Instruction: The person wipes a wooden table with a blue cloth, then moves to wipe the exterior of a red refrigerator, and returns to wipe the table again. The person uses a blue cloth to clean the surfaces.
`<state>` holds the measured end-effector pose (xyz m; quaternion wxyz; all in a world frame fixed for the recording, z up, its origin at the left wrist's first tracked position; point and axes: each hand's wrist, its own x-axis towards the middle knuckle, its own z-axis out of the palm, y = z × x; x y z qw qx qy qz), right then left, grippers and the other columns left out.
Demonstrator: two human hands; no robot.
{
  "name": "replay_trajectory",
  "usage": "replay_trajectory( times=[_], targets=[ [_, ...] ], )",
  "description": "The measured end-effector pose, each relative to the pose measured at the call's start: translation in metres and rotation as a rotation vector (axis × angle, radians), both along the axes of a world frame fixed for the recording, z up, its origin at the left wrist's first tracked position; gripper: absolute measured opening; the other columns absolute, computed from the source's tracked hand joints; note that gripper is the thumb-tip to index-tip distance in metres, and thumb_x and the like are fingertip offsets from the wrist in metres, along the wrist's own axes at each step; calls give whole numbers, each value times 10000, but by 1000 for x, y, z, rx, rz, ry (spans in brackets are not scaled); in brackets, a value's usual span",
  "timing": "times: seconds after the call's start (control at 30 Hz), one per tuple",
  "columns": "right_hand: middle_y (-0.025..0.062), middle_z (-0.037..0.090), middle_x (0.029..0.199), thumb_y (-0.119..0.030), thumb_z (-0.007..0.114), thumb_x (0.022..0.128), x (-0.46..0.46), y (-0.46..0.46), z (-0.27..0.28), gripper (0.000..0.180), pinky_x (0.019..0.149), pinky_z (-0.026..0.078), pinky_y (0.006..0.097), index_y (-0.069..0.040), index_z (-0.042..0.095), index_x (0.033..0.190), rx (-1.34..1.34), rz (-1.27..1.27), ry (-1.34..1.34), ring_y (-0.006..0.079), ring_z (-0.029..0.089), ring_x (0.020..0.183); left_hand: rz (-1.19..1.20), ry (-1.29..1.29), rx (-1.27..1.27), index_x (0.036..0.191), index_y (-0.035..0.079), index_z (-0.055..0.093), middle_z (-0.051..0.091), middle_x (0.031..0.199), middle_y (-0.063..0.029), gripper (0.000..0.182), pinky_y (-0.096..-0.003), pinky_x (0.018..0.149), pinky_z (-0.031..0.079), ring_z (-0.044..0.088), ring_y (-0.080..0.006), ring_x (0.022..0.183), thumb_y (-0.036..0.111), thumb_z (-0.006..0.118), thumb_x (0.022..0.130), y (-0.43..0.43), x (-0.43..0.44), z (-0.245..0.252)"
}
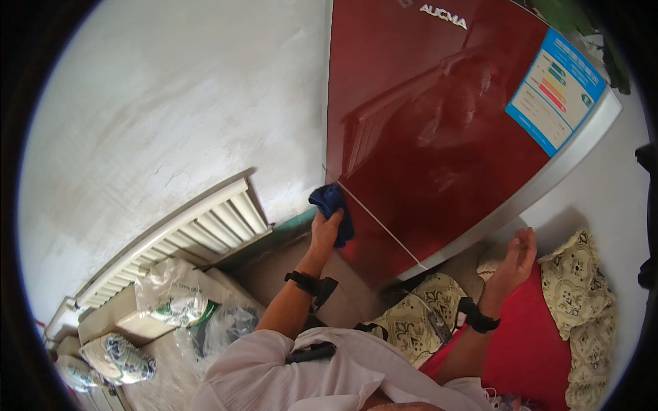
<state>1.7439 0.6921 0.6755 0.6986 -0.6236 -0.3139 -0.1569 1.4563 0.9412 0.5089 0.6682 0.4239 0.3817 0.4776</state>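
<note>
My left hand (pixel 325 231) is closed around a folded dark blue cloth (pixel 329 198). The cloth lies against the lower left edge of a glossy dark red Aucma refrigerator (pixel 411 154), close to the pale seam (pixel 378 218) that crosses its front. My right hand (pixel 515 259) is raised beside the refrigerator's lower right side with nothing in it, fingers loosely extended. Below it spreads a red cloth cover (pixel 519 334). Both wrists wear black bands.
A white radiator (pixel 205 226) runs along the wall at left. Plastic bags (pixel 177 293) lie near a beige box-like piece (pixel 128 318). Patterned fabric (pixel 576 282) edges the red cover, with a power strip (pixel 438 328) on another patterned piece (pixel 411 318). An energy label (pixel 558 92) is on the refrigerator.
</note>
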Motion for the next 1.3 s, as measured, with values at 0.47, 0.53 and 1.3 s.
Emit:
replay_trajectory(
  times=[0.47,0.53,1.3],
  targets=[
    [267,613,1355,-137,483,1061,-22,76,-28,370,1011,499,489,62,571,1360,-406,-805,-411,420,605,1211,10,112,327,1362,-20,601,717,1117,-111,457,-350,897,517,650,-194,1009,252,635,996,301,10,75],
    [269,631,1316,-122,480,1051,-28,87,-24,358,969,513,501,61,580,1342,-463,-901,-423,435,621,1163,17,148,362,1236,-36,647,711,1027,-108,377,-356,862,514,637,-189,956,238,658,977,313,17,80],
    [248,638,1280,-359,436,1031,-11,107,-30,499,986,498,500,22,634,1285,-215,-1039,-194,405,605,1137,-459,-19,241,1081,-42,693,663,954,-68,568,-336,813,493,579,-157,893,512,672,952,384,30,138]
  ],
)
